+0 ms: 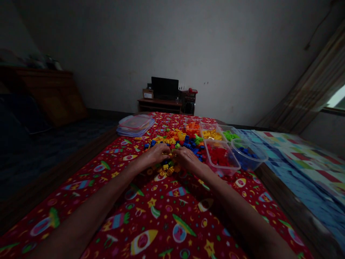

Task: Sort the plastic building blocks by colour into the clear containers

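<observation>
A heap of small mixed-colour plastic bricks [178, 142] lies on a red cloth printed with rockets [161, 216]. My left hand [156, 154] and my right hand [188, 158] rest side by side on the near edge of the heap, fingers curled down into the yellow and orange bricks. Their fingertips meet over a few yellow pieces [168, 167]. What the fingers pinch is too small to make out.
Clear tubs stand to the right: red bricks [221, 157], blue bricks [248, 154], yellow [211, 133], green [230, 135], orange [192, 126]. Stacked lids [134, 125] lie at the back left. A blue patterned cloth [302, 165] covers the right side. A monitor sits on a far shelf.
</observation>
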`<state>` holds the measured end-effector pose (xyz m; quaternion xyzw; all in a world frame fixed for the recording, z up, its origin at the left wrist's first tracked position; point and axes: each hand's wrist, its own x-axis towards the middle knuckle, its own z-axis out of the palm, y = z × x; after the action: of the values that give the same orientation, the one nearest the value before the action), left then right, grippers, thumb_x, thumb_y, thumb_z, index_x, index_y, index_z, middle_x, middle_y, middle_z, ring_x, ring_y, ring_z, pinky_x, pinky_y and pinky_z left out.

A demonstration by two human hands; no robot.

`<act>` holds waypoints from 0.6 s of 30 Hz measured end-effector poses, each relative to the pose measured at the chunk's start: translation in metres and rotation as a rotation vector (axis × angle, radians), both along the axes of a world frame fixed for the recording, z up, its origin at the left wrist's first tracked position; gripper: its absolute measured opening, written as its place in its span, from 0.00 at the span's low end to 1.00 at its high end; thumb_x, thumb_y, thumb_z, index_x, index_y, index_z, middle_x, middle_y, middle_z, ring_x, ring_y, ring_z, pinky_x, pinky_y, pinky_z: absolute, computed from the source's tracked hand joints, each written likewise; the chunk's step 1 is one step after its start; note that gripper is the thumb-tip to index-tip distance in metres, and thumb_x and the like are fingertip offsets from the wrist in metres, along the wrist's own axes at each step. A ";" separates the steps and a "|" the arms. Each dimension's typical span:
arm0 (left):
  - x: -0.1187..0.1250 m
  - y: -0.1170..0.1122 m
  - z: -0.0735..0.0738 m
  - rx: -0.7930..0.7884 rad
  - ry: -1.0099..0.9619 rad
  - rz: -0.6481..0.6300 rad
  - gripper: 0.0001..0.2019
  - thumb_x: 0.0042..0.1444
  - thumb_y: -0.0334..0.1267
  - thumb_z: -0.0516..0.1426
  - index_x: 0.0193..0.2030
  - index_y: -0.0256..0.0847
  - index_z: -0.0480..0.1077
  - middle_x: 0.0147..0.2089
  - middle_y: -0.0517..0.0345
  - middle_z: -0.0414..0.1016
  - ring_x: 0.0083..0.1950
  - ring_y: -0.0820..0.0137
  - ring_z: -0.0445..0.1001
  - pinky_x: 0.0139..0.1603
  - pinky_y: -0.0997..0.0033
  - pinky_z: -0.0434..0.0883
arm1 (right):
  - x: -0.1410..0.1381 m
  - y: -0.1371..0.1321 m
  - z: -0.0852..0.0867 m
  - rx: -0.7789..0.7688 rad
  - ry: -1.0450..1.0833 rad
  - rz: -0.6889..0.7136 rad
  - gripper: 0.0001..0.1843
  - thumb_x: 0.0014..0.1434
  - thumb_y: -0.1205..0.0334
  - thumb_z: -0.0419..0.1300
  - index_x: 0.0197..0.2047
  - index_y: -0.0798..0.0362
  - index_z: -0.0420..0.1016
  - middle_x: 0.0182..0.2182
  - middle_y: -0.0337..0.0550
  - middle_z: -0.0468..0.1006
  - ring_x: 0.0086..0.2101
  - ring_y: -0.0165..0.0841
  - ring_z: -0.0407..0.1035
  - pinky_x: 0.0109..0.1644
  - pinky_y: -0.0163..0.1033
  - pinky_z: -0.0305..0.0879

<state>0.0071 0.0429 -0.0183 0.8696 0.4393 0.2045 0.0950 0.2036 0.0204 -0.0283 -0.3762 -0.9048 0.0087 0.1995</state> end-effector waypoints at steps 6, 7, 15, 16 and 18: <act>-0.005 -0.001 0.014 -0.129 -0.118 0.088 0.13 0.49 0.46 0.56 0.32 0.41 0.78 0.35 0.56 0.80 0.38 0.64 0.75 0.37 0.72 0.67 | 0.011 -0.002 0.006 0.071 0.103 -0.041 0.08 0.59 0.71 0.49 0.36 0.58 0.69 0.29 0.43 0.68 0.28 0.29 0.56 0.32 0.34 0.50; -0.004 -0.002 0.015 -0.133 -0.133 0.104 0.14 0.50 0.47 0.55 0.32 0.41 0.78 0.35 0.56 0.80 0.37 0.64 0.75 0.37 0.72 0.67 | 0.013 -0.002 0.008 0.055 0.119 -0.034 0.08 0.59 0.71 0.49 0.36 0.58 0.68 0.28 0.42 0.68 0.27 0.28 0.56 0.32 0.34 0.50; 0.011 -0.009 0.013 -0.168 -0.249 0.114 0.15 0.49 0.47 0.55 0.30 0.41 0.78 0.32 0.57 0.80 0.36 0.64 0.75 0.34 0.74 0.68 | 0.007 -0.003 0.018 -0.130 0.305 -0.017 0.11 0.54 0.73 0.55 0.41 0.56 0.69 0.30 0.41 0.75 0.28 0.28 0.66 0.31 0.30 0.56; 0.012 -0.008 0.013 -0.165 -0.259 0.113 0.14 0.49 0.47 0.55 0.30 0.40 0.78 0.32 0.57 0.80 0.36 0.64 0.75 0.35 0.73 0.68 | 0.007 -0.004 0.019 -0.163 0.330 -0.010 0.12 0.54 0.72 0.56 0.43 0.56 0.69 0.31 0.42 0.76 0.29 0.28 0.68 0.32 0.30 0.57; 0.013 -0.007 0.011 -0.157 -0.279 0.116 0.15 0.49 0.47 0.55 0.30 0.40 0.78 0.32 0.57 0.80 0.35 0.65 0.75 0.35 0.73 0.68 | 0.006 -0.005 0.020 -0.211 0.367 -0.008 0.14 0.54 0.68 0.59 0.45 0.55 0.69 0.33 0.43 0.77 0.31 0.30 0.70 0.33 0.31 0.59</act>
<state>0.0202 0.0362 -0.0072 0.7957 0.4860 0.2936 0.2109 0.2098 0.0158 -0.0080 -0.3907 -0.8459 0.1711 0.3203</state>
